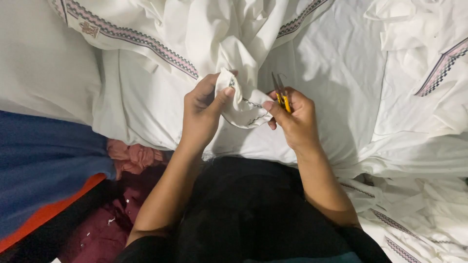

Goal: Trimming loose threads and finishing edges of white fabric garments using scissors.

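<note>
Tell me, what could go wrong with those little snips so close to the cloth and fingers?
1. The small yellow-handled thread snips in the right hand point at the bunched white embroidered fabric; a slip might nick the cloth rather than a stray thread.
2. The left hand pinches the same fold nearby, so its thumb could get pricked.
3. Deep shadows fall across the folds, which may hide fine threads.

snips (pixel 282 97): handles hidden in right hand (pixel 292 117)
white cloth (pixel 341 73): cut off top, right
blue fabric (pixel 44 160): cut off left

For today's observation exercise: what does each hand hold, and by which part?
Left hand pinches a fold of white cloth; right hand grips yellow-handled snips by the handle.
</note>
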